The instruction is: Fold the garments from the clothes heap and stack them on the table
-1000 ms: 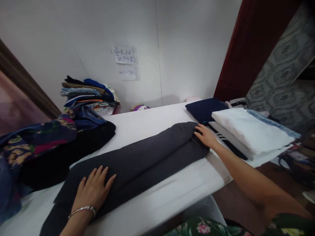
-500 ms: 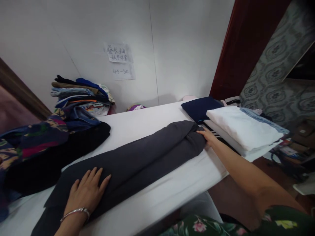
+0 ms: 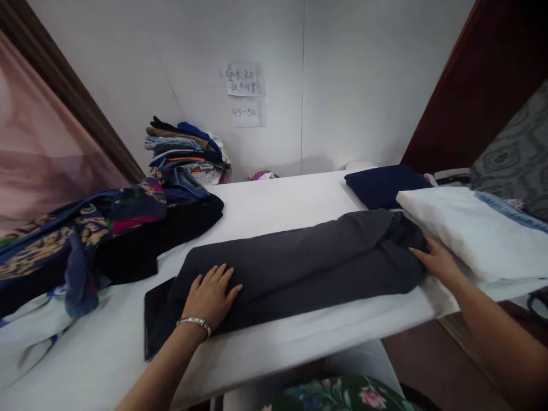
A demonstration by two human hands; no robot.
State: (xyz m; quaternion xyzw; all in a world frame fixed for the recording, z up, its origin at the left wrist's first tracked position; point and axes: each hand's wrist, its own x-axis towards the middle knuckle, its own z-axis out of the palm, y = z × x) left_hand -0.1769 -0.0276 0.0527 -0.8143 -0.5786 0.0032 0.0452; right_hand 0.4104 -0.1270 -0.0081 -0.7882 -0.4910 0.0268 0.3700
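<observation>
Two bare hands on one dark grey garment (image 3: 295,262), which lies folded into a long strip on the white tabletop (image 3: 274,205), centre to lower centre of the frame. Left hand (image 3: 209,295): palm down, laid flat on the left part of the cloth, fingers extended and slightly spread, thumb out to the right; nothing gripped. Right hand (image 3: 439,262): at the garment's right end, right of centre, partly curled, one digit laid over the cloth edge; other fingers partly hidden, so cannot tell whether the cloth is pinched or merely touched. Left forearm enters at the bottom edge, left of centre, slanting up to the right; silver bracelet (image 3: 194,323) at the wrist. Right forearm comes from the lower right corner, slanting up and left. Garment's long axis runs across the frame, left end lower, right end a little higher; right end rumpled, with a fold slanting over it. A darker layer (image 3: 154,317) juts beyond the left end; cannot tell if it is the same piece. Right end lies near the white folded cloth (image 3: 454,228) at right; navy folded cloth (image 3: 383,185) just above, black garment (image 3: 171,240) upper left of the strip.
</observation>
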